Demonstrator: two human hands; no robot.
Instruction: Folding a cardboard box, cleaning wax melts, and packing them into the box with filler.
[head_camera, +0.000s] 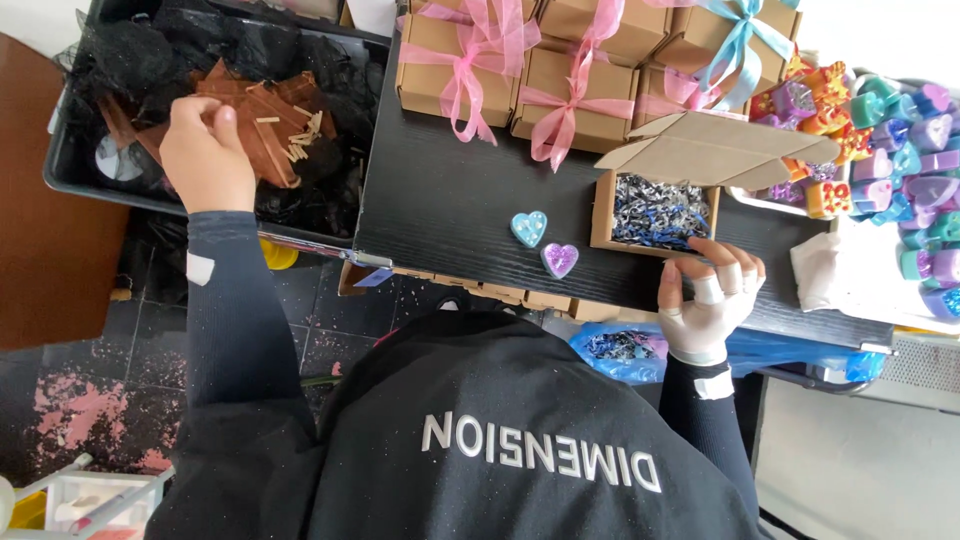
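- The left hand (205, 150) reaches into the black bin (70, 170), fingers pinched among brown wood pieces (262, 125) (grip unclear).
- The right hand (712, 295), fingers loosely spread, steadies the open cardboard box (655, 210) of shredded filler at the table's near edge, beside two heart soaps (545, 245).

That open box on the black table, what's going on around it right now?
A person in a black top leans over the black table. The right hand rests its fingers on the near edge of the open box, which is filled with shredded paper. The left hand reaches into a dark bin of brown pieces and black netting. Two small hearts lie beside the box. Ribbon-tied boxes sit behind it, with more colourful hearts off to one side.
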